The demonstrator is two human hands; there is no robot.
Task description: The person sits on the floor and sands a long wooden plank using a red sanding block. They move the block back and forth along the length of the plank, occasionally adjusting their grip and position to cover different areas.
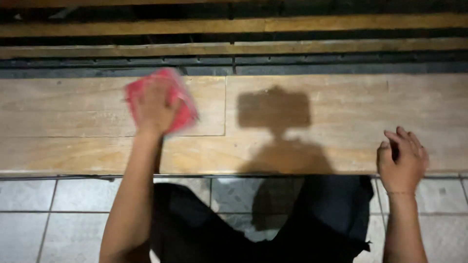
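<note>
Dark trousers (219,229) of the person are filling the bottom of the view nearest the camera, and pale floor tiles (29,209) are showing on either side of them. Beyond the knees a long wooden plank (341,112) (light, grained, with a seam running down near its middle) is lying across the whole width of the frame, and behind it darker slats and rails (243,48) are receding into shadow. A head-and-shoulders shadow (275,126) is falling over the middle of the plank. On the left half of the wood the left hand (153,107) is pressing flat, fingers spread, on a red cloth (183,104), which is lying bunched under the palm and looking blurred, so the hand is judged to be wiping. At the near edge on the right, the right hand (402,158) is resting with fingers curled loosely inward, holding nothing and steadying against the board. As for progress, the cloth is working the left portion only; the wood is showing no clear difference between wiped and unwiped areas, so how much has been covered cannot be told, though the middle and right stretches, lying well apart from the cloth, are probably remaining to be done.
</note>
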